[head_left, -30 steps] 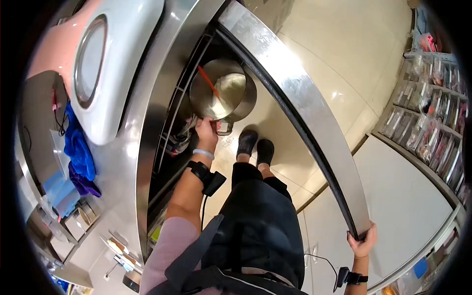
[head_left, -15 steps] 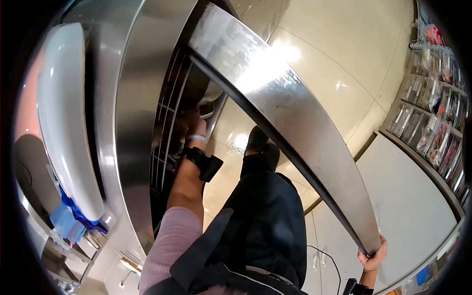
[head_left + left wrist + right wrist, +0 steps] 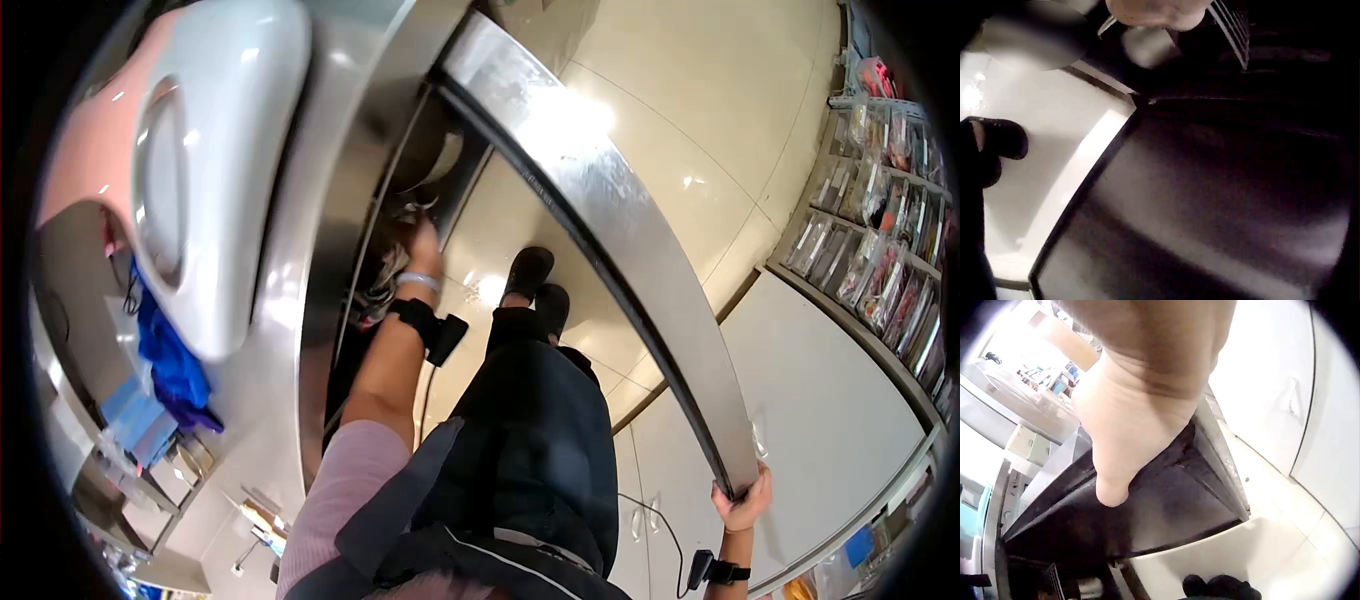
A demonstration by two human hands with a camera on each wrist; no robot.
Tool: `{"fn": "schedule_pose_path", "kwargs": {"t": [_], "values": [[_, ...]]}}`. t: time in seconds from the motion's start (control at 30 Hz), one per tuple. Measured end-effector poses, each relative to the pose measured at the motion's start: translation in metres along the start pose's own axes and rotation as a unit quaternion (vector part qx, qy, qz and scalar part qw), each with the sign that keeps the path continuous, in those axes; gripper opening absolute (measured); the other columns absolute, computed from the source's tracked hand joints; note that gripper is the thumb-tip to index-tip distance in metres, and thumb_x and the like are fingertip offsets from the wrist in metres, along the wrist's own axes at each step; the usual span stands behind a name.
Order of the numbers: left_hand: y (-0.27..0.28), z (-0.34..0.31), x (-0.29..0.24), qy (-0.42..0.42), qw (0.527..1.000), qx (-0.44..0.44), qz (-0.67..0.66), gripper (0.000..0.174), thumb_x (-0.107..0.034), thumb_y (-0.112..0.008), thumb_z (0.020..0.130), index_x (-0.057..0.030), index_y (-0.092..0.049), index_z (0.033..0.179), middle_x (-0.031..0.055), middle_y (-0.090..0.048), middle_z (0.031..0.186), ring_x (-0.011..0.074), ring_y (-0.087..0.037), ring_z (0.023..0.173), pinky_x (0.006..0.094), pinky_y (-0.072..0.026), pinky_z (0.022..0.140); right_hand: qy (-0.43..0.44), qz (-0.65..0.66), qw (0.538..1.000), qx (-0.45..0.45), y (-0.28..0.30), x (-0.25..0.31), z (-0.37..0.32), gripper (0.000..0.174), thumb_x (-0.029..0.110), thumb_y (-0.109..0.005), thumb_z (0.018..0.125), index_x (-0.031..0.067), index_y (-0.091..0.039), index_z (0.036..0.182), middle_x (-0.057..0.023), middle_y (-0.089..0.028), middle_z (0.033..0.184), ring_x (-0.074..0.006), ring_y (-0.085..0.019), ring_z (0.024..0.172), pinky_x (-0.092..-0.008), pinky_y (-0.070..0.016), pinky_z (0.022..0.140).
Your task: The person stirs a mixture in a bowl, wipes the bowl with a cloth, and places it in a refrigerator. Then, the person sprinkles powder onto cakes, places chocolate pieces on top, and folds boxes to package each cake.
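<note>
As a person looks down past their dark clothing (image 3: pixel 530 430), a pink ribbed sleeve (image 3: pixel 345 490) fills the lower left, and the bare forearm beyond it carries a pale bracelet (image 3: pixel 418 281) and a black wrist strap (image 3: pixel 415 318). Across from it, low on the right, the right hand (image 3: pixel 743 502) grips the edge of an open metal door (image 3: pixel 640 220), thumb on the inner side. The left hand (image 3: pixel 424 248) reaches into a dark, low cabinet (image 3: pixel 347 362); its fingers are lost in shadow, so I cannot tell whether they are closed on anything. Just beyond that hand, inside the cabinet, is a metal pot (image 3: pixel 422 158), dim and only partly visible, with something pale in it. The left wrist view shows thin wire bars (image 3: pixel 1232 32) beside the hand. Between cabinet and door, dark shoes (image 3: pixel 530 272) stand on a shiny cream tiled floor (image 3: pixel 690 120). On the left, above the cabinet, a pink-and-white appliance (image 3: pixel 225 170) rests on the metal desk (image 3: pixel 245 390), with a bright blue cloth (image 3: pixel 170 335) past it. Farther right come a white cupboard (image 3: pixel 820 390) and racks of clear packets (image 3: pixel 868 215).
</note>
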State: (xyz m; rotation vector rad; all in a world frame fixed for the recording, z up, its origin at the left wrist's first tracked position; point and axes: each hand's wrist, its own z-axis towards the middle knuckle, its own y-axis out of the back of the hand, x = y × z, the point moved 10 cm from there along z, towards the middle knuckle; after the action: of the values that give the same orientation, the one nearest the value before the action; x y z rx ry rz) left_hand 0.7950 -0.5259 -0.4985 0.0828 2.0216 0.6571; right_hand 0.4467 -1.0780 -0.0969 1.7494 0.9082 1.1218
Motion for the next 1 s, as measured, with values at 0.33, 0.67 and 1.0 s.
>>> {"fn": "schedule_pose_path", "kwargs": {"t": [0.33, 0.67, 1.0], "values": [[0.088, -0.336, -0.062, 0.211, 0.865, 0.453, -0.045, 0.051, -0.024, -0.061, 0.084, 0.0015, -0.047, 0.126, 0.0145, -0.063, 0.100, 0.0183, -0.061, 0.088, 0.0294, -0.0491, 0.078, -0.023, -0.051, 0.998, -0.011, -0.040, 0.005, -0.058, 0.062, 0.039, -0.078, 0.061, -0.0025, -0.052, 0.098, -0.0193, -0.054, 0.086, -0.0396, -0.054, 0.078, -0.0429, -0.0459, 0.066], [0.419, -0.500, -0.015, 0.113, 0.974, 0.056, -0.190, 0.034, -0.011, -0.050, 0.089, 0.0009, -0.050, 0.121, 0.0134, -0.064, 0.097, 0.0179, -0.062, 0.087, 0.0288, -0.0491, 0.078, -0.020, -0.026, 0.999, 0.002, -0.080, 0.122, -0.101, 0.067, 0.055, -0.061, 0.079, -0.0078, -0.055, 0.101, -0.0281, -0.056, 0.097, -0.0434, -0.055, 0.089, -0.0463, -0.0442, 0.074], [0.604, -0.978, 0.265, 0.316, 0.781, -0.477, -0.250, 0.033, -0.017, -0.054, 0.084, -0.0005, -0.055, 0.113, 0.0098, -0.065, 0.081, 0.0164, -0.061, 0.072, 0.0297, -0.0484, 0.066, 0.214, -0.417, 0.846, 0.254, -0.213, 0.268, -0.095, 0.069, 0.053, -0.051, 0.085, -0.0105, -0.054, 0.110, -0.0253, -0.058, 0.106, -0.0329, -0.059, 0.087, -0.0398, -0.0476, 0.069]]}}
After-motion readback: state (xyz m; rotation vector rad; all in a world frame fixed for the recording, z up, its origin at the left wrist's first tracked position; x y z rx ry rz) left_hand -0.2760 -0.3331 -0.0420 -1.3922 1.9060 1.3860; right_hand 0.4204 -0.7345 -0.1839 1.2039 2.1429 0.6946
